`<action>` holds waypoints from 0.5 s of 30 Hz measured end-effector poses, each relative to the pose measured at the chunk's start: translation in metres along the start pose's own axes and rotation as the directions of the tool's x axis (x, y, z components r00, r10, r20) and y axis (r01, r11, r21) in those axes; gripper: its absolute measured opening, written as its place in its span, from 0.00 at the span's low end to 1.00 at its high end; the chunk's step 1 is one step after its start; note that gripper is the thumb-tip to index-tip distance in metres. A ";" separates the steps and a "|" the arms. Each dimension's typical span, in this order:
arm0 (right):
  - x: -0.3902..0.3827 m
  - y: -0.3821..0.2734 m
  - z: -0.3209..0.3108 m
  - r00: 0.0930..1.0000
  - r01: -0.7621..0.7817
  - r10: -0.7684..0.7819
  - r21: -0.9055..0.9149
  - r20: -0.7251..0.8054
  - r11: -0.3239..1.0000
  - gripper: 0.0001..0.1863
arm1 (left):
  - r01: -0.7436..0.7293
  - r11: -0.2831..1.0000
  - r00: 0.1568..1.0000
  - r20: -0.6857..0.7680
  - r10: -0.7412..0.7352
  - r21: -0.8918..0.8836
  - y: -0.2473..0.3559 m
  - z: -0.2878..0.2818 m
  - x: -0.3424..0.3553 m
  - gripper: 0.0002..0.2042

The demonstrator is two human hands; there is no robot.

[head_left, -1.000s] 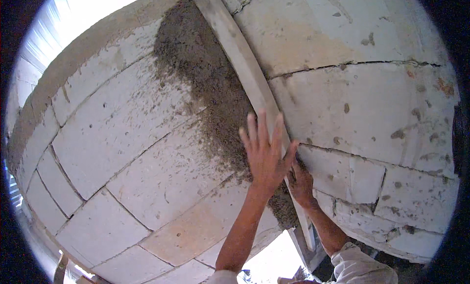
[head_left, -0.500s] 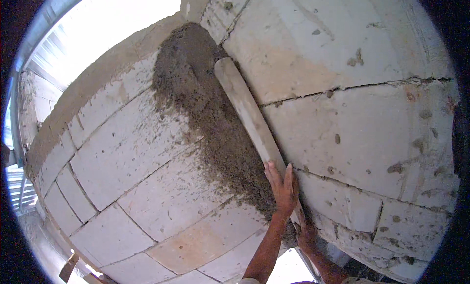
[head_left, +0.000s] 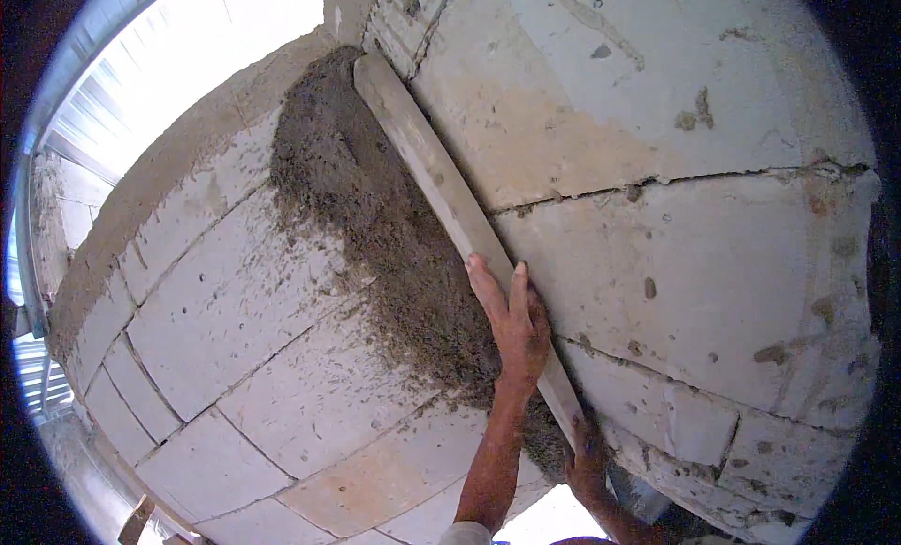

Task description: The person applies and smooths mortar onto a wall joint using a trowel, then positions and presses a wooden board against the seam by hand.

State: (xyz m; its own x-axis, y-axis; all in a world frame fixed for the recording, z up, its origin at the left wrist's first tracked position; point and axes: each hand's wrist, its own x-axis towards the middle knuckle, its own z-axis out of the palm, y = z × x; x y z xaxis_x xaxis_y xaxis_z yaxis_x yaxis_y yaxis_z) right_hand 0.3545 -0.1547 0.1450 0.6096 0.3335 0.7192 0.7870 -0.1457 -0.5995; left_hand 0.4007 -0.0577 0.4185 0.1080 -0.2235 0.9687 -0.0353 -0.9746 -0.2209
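A long, pale straightedge [head_left: 441, 184], smeared with mortar, lies slantwise in the inner corner between two block walls. My left hand [head_left: 516, 334] grips it below the middle, fingers on one side and thumb on the other. Lower down, my right hand [head_left: 587, 460] holds the bottom end; part of its fingers is hidden. Along the straightedge's left side runs a thick, rough band of wet grey-brown mortar [head_left: 375, 235], spread on the left wall [head_left: 253, 235]. The upper tip reaches nearly to the top of this mortar.
The right wall [head_left: 657, 254] is of large pale blocks with cracked joints and dried mortar spots. Bright light comes over the left wall's top edge [head_left: 178, 151], beside corrugated sheeting [head_left: 94, 113]. At lower left, a piece of wood [head_left: 137, 521] sticks up.
Both hands keep hold of the straightedge. It has slid upward along the corner, its tip now near the mortar's top, and my left hand has risen with it. The view has shifted slightly.
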 end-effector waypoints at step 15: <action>-0.084 0.088 0.039 0.963 -0.266 0.255 0.458 0.085 0.848 0.30 | 0.073 0.995 0.996 -0.050 -0.077 -0.068 0.012 0.009 -0.040 0.29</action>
State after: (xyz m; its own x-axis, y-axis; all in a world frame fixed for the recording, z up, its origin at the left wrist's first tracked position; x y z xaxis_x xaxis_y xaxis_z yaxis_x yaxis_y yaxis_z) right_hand 0.3689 -0.1595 0.0180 0.7800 0.3633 0.5095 0.4623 0.2144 -0.8604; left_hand 0.4052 -0.0603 0.3766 0.0604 -0.1474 0.9872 -0.0944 -0.9854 -0.1414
